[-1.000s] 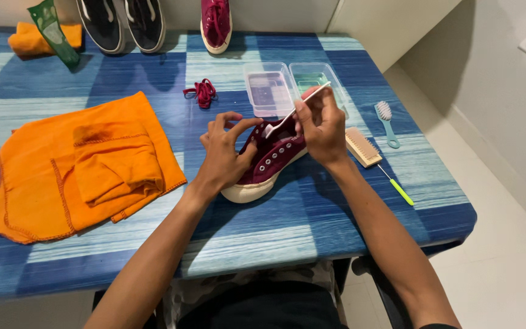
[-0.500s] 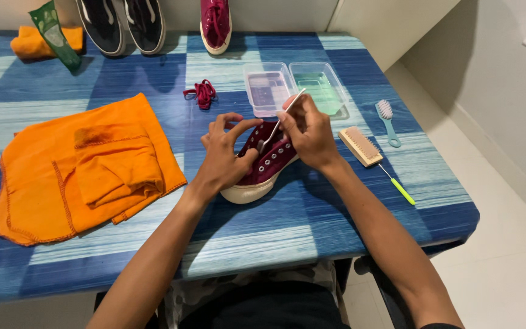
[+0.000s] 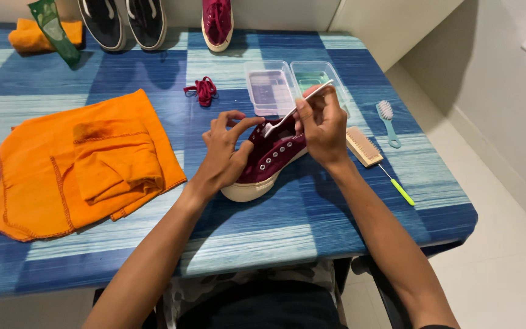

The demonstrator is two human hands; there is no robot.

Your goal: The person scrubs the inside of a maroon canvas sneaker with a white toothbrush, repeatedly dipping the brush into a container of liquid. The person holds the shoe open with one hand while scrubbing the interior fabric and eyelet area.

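While an orange cloth (image 3: pixel 74 161) lies crumpled at the counter's (image 3: pixel 263 244) left, the left hand (image 3: pixel 226 152) clasps the maroon shoe (image 3: pixel 269 159) lying mid-counter, fingers curled around its upper. A pulled-out red lace (image 3: pixel 202 91) lies behind, so unlacing looks done; scrubbing seems underway. The right hand (image 3: pixel 322 125) pinches a white toothbrush (image 3: pixel 296 108) at the eyelets. Rightward wait clear tubs (image 3: pixel 269 91), a wooden brush (image 3: pixel 363 146) and a teal brush (image 3: pixel 388 122), seemingly unused.

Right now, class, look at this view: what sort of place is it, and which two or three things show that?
Probably a home shoe-cleaning spot: a blue checked table, spare shoes along its far edge, and brushes beside the maroon sneaker both hands work on.
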